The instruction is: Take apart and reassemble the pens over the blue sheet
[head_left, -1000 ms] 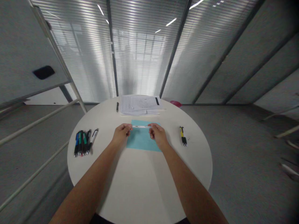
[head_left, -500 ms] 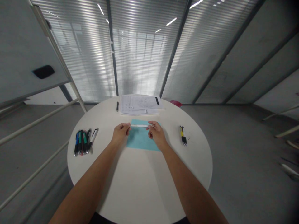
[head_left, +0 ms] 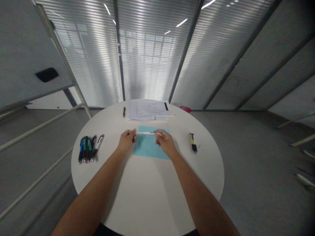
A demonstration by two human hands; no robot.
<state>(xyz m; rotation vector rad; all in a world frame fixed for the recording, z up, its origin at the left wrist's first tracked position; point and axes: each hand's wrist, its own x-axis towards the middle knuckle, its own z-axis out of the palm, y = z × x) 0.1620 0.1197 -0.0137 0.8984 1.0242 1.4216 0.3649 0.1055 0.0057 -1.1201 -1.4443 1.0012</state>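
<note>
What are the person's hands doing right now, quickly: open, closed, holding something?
Left hand: closed, holding one end of a white pen.
Right hand: closed, holding the other end of the same pen.

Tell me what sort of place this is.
Most likely an office meeting room: a glass partition with slatted blinds, a round white table, and printed papers with pens laid out on it.

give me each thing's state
white pen, held level between both hands
left hand, pinching its left end
right hand, pinching its right end
blue sheet, flat under the hands
printed papers, stacked flat
black pen, lying beside the papers
row of pens, side by side
yellow pens, lying together
</note>
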